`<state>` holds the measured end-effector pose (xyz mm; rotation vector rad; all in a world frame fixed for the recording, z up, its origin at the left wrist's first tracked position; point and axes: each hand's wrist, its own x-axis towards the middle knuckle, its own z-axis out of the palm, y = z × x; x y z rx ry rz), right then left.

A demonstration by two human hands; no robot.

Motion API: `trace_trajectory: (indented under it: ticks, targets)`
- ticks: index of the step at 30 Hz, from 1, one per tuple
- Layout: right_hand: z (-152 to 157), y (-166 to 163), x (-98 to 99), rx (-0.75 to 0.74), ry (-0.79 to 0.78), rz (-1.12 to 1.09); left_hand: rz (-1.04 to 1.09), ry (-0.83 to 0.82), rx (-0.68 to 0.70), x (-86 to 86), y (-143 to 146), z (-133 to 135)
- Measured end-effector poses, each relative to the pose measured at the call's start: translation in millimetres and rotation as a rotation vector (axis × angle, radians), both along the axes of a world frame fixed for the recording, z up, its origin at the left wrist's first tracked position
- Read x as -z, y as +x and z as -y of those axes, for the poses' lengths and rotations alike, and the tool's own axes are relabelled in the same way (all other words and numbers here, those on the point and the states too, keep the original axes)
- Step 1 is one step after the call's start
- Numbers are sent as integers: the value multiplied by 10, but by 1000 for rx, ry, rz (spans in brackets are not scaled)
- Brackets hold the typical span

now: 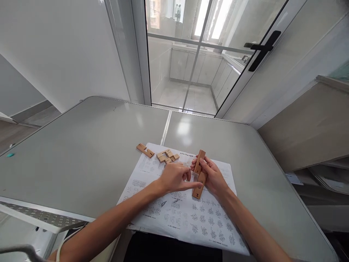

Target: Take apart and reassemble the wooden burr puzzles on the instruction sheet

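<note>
- The wooden block (199, 174) is light brown, with a dark numeral printed near its lower end.
- The loose wooden pieces (167, 155) are the same pale tan.
- The paper sheet (188, 214) is white, printed with rows of small black diagrams.
- The bench (89, 153) is plain pale grey.
- A small object (10, 155) at its left edge is teal.

Shows a bare left forearm (120, 216) and right forearm (247, 223), both slim and smooth, uncovered right up to the picture's lower edge. Ends in a bare left hand (176, 177) and right hand (215, 178) with long, thin fingers. Includes dark cloth (171, 249) low between the arms, likely clothing, and a thin white cord (66, 238) beside the left arm.
</note>
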<state>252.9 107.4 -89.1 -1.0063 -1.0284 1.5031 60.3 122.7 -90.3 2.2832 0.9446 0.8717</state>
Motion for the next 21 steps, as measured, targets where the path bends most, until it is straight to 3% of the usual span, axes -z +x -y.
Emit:
trace_trajectory:
  ticks: [7, 11, 16, 21]
  targets:
    - [34, -42, -40, -35, -89, -178, 0, -26, 165, 31, 64, 9]
    - [42, -27, -99, -1, -140, -329, 101, -311, 300, -61, 36, 4]
    - [-41, 110, -113, 170, -82, -454, 297, -735, 274, -169, 12, 19]
    - [-66, 171, -83, 184, -54, -280, 476, -863, 161, -136, 54, -38]
